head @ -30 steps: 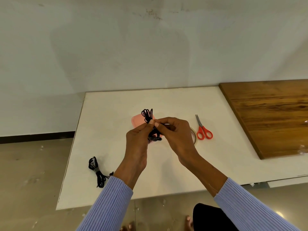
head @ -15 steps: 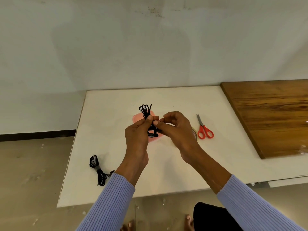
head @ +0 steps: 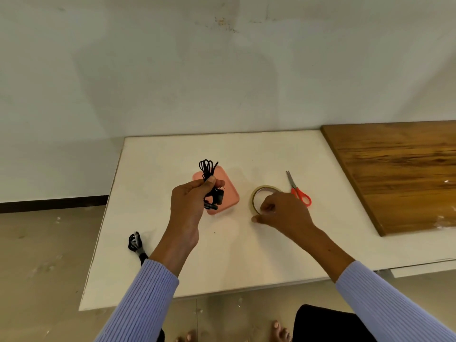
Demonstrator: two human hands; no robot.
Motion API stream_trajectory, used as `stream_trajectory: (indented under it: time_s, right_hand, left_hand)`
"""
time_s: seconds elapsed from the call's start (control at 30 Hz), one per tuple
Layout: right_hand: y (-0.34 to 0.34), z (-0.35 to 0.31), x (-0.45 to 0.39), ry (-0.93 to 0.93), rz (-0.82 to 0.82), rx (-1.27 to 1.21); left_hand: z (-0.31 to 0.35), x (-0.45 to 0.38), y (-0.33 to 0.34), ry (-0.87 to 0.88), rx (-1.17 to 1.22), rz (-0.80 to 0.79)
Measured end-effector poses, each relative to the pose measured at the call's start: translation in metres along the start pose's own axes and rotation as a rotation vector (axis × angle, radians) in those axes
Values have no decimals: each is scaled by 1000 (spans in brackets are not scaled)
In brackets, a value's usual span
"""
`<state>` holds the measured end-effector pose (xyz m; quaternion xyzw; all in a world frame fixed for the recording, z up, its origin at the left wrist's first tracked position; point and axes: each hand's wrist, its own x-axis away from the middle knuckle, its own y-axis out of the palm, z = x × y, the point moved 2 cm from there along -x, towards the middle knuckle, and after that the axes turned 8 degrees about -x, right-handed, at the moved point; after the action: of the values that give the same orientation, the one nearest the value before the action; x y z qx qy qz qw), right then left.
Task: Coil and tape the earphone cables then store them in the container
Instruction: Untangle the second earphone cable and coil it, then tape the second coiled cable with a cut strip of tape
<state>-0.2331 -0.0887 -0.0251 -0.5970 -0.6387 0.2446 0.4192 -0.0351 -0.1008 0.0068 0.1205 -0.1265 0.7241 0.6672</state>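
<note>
The left hand (head: 190, 206) is gripping a coiled black earphone cable (head: 209, 174) around its middle, holding it above the pink container (head: 228, 193) with the loops fanning out above the fist and the earbuds dangling below. The right hand (head: 283, 211) is resting on the near side of the clear tape roll (head: 261, 196), which is lying flat on the white tabletop (head: 172, 255); its fingers are curled at the roll's edge, but I cannot tell whether they are actually pinching it. Judging from this, the coiling of this cable is finished and the taping step is beginning. The next move is likely calling for a strip of tape to be pulled free and cut, with the red scissors (head: 298, 191) lying just beside the roll, while the left hand keeps the loops from springing apart. A second bundled cable (head: 135, 244) is lying near the tabletop's left edge, outside the container.
</note>
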Motion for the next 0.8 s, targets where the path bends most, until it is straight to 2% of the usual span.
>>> stream_trajectory:
  time_s: [0.2,0.37,0.5,0.6,0.7,0.8]
  right_hand:
    - [3,-7,5,-65,41,170]
    - [-14,-25,34,-201,267,-5]
    - [-8,-43,50,-383,284,-60]
    - [-6,-47,48,-410,263,-90]
    - [-17,-42,42,-362,152,-280]
    - [-39,-31,31,-233,231,-595]
  left_hand:
    - [0,2,11,-77,9,-94]
    - [4,6,16,-122,86,-180]
    - [6,7,22,-132,109,-304]
    - [8,7,21,-111,153,-318]
    - [10,6,17,-97,155,-314]
    - [13,5,12,-88,130,-332]
